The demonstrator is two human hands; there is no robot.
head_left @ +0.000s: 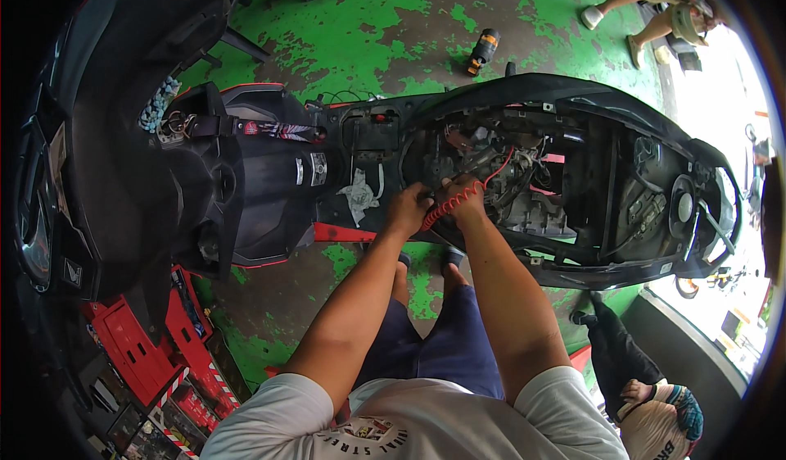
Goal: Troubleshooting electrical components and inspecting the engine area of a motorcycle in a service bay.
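A scooter (270,161) stands crosswise before me, its seat off and the engine bay (532,206) bare to wires, hoses and metal parts. At the bay's front edge, my left hand (409,208) has its fingers curled round something small and dark that I cannot make out. Close by on the right, my right hand (463,199) is also closed, and what its fingers grip is hidden. A red coiled cord (446,206) stretches from beside my left hand across my right hand and up into the bay. Crumpled whitish material (359,199) lies on the scooter's floorboard, left of my hands.
A patterned lanyard (274,130) hangs on the scooter's front part. Beyond the scooter, a black and orange cylindrical object (484,52) lies on the worn green floor (368,22). A red tool cabinet (131,345) stands lower left. One person (647,378) is lower right; another (655,9) is upper right.
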